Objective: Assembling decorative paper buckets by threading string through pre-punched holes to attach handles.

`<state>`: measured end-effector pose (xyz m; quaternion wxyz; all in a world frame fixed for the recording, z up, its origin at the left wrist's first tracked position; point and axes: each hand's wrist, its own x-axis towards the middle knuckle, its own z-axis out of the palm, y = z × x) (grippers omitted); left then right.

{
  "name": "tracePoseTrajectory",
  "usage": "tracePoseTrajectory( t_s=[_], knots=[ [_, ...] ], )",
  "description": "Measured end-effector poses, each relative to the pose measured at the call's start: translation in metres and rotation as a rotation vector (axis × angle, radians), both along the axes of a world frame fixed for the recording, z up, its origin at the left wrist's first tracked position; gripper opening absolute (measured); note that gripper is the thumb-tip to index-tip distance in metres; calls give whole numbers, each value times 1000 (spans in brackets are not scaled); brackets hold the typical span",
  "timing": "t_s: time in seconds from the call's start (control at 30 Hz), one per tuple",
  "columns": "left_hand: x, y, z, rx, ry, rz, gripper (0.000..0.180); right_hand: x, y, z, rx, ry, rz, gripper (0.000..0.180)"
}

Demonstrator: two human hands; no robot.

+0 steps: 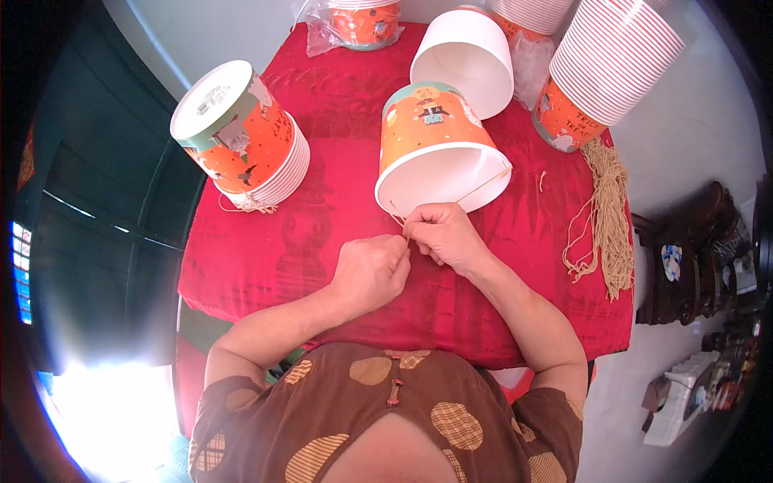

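Observation:
An orange paper bucket (447, 133) with printed cartoon figures lies on its side, its white-rimmed mouth facing me. A tan string (484, 184) runs from the right side of its rim down to my hands, and a short end shows at the rim's lower left. Just in front of the mouth, my right hand (444, 235) pinches the string between thumb and fingers. My left hand (370, 267) is closed close against it, also gripping the string. The fingers partly hide where the strands meet.
A red cloth (322, 241) covers the table. Upside-down stacked buckets (241, 133) stand at left; a white bucket (463, 64) lies behind. At right are a tall bucket stack (604, 68) and a bundle of tan strings (609, 217). A plastic-wrapped stack (366, 26) stands at the back.

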<state>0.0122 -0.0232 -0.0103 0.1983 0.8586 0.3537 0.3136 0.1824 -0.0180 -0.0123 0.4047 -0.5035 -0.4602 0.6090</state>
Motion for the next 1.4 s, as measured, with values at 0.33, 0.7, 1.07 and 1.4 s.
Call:
tracePoseTrajectory(
  t_s=[0.33, 0.7, 1.07, 1.4],
  knots=[
    [5, 1, -10, 29, 30, -79, 9, -2, 3, -16, 103, 16, 0, 12],
    [-21, 28, -3, -754, -219, 26, 19, 1, -10, 14, -17, -200, 75, 20],
    [-14, 32, 11, -1076, -246, 112, 22, -8, -21, -9, 401, -348, -17, 16],
    [-14, 30, 7, -1237, -395, 31, 24, -17, -31, -4, 855, -580, 28, 23]
  ],
)
